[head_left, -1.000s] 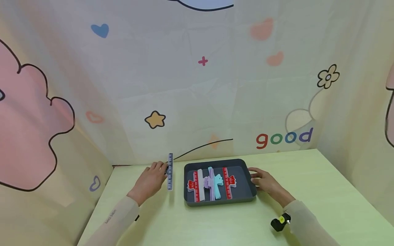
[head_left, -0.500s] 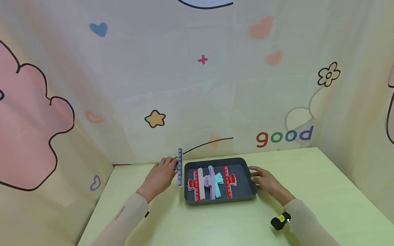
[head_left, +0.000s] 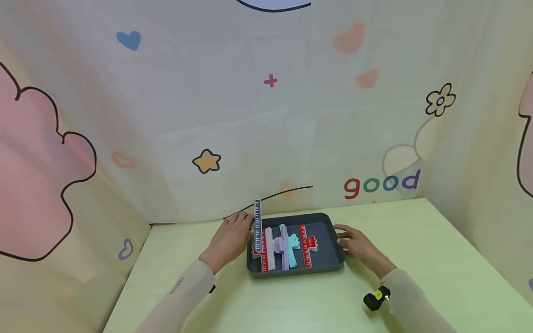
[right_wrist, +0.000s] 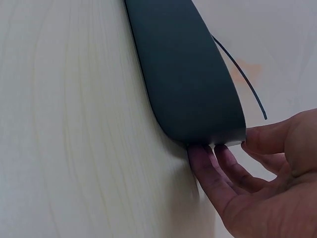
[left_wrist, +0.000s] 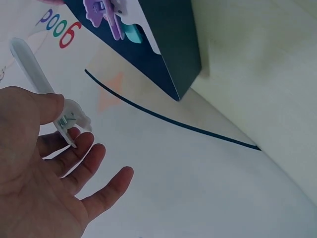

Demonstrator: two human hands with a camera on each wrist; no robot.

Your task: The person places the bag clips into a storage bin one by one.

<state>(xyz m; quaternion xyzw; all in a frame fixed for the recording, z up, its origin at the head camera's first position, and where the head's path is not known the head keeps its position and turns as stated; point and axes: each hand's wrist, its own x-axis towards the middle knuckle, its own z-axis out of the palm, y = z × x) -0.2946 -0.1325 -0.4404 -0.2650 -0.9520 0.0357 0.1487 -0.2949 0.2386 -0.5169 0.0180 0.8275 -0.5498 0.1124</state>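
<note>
My left hand (head_left: 230, 240) pinches a clip (head_left: 257, 225) with a dark piano-key strip, held upright over the left end of a dark grey tray (head_left: 296, 274). From the left wrist, the clip's pale back and spring (left_wrist: 64, 119) show between thumb and fingers. Several clips lie in the tray: a red clip (head_left: 264, 261) beside a white strip (head_left: 271, 256), a lilac clip (head_left: 284, 249), a mint clip (head_left: 293, 249) and another red clip (head_left: 307, 247). My right hand (head_left: 359, 247) holds the tray's right end, thumb at the rim and fingertips against the outer wall (right_wrist: 198, 99).
The tray rests on a pale wooden table (head_left: 287, 305). Behind it hangs a printed curtain (head_left: 250, 115), with more curtain on both sides. A black and yellow device (head_left: 376, 298) sits at the right wrist.
My left hand has carried the dark-striped clip rightward, from beside the tray to above its left end. The right hand stays at the tray, and the clips inside lie as before.
</note>
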